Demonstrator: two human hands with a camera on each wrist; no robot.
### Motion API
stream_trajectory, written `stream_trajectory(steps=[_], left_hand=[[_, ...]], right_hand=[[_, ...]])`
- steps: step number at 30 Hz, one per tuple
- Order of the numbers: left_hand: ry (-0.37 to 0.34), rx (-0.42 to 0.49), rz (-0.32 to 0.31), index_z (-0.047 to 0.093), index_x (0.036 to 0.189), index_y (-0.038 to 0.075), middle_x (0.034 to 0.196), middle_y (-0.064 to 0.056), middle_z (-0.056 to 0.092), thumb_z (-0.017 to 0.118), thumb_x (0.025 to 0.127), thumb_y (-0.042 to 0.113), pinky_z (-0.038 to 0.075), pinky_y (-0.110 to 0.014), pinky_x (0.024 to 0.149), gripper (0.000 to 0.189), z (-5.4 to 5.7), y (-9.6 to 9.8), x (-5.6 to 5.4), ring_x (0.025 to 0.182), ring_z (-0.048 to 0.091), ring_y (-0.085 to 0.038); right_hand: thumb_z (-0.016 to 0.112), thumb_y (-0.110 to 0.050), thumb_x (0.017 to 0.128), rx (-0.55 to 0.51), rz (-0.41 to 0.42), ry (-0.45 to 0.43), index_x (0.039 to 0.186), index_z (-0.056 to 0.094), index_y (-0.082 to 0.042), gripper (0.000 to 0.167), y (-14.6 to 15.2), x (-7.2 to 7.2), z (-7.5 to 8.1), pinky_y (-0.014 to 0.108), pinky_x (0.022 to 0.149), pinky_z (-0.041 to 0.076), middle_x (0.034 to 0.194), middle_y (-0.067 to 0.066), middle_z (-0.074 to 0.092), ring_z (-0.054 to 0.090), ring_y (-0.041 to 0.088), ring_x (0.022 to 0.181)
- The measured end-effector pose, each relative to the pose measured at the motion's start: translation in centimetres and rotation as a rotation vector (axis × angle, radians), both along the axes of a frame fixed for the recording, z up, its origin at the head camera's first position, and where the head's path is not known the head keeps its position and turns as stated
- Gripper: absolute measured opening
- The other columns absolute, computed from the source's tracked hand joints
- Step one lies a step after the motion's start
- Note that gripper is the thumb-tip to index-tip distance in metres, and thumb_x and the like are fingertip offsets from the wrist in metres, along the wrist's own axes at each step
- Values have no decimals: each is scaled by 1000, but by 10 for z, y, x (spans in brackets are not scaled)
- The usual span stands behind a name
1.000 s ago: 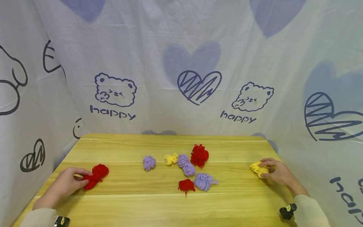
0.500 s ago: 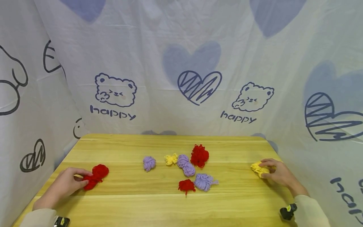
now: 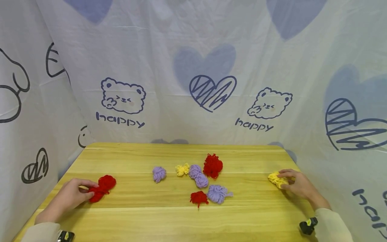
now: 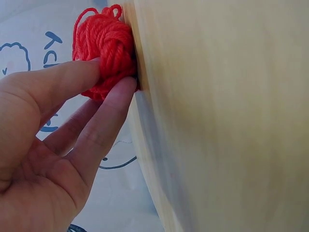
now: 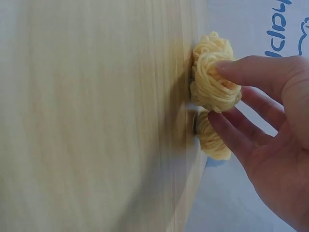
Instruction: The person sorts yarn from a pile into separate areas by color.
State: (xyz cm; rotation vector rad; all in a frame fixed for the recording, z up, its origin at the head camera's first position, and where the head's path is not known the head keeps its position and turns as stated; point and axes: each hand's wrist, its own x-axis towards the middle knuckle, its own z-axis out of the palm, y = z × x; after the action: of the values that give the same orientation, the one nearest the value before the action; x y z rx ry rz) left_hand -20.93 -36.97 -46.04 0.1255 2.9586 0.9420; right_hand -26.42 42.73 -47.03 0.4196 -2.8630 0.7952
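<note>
At the table's left side, my left hand (image 3: 71, 195) pinches one end of a red yarn bundle (image 3: 107, 183), which is tied at its waist into two lobes. In the left wrist view, the thumb lies on the red yarn (image 4: 108, 43) and the fingertips meet its lower side by the tabletop. Across the table, my right hand (image 3: 299, 185) holds a yellow yarn bundle (image 3: 275, 180) between thumb and fingers. The right wrist view shows two lobes of yellow yarn (image 5: 215, 84) along the wood, with the thumb on the upper lobe and a fingertip between the lobes.
On the wooden table (image 3: 136, 222) lie a lone purple bundle (image 3: 158, 174), a small yellow one (image 3: 182, 170), a purple two-lobed one (image 3: 198, 176), a large red one (image 3: 213, 166), a small red one (image 3: 199, 197) and a purple one (image 3: 217, 194). A printed curtain (image 3: 169, 111) surrounds the table.
My right hand and the yellow yarn have shifted very slightly to the right. The left hand, its red yarn and the bundles in the middle have stayed put.
</note>
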Motion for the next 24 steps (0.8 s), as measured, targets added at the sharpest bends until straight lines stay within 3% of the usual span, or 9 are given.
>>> stream_trajectory(steps=[11,24], left_hand=[[-2,2,4,78,109,0,113,-28,73,78,85,3,57,-22,66,24,0,0,0,89,74,-27],[-13,15,10,77,110,-1,113,-29,72,77,86,3,58,-23,66,25,0,0,0,90,74,-29]], right_hand=[[84,-2,80,34,-57,-38,108,76,4,30,-1,0,1,54,91,57,125,32,64,63,51,113],[86,-6,80,41,-29,-29,107,75,5,30,0,4,7,50,83,60,122,33,64,66,47,105]])
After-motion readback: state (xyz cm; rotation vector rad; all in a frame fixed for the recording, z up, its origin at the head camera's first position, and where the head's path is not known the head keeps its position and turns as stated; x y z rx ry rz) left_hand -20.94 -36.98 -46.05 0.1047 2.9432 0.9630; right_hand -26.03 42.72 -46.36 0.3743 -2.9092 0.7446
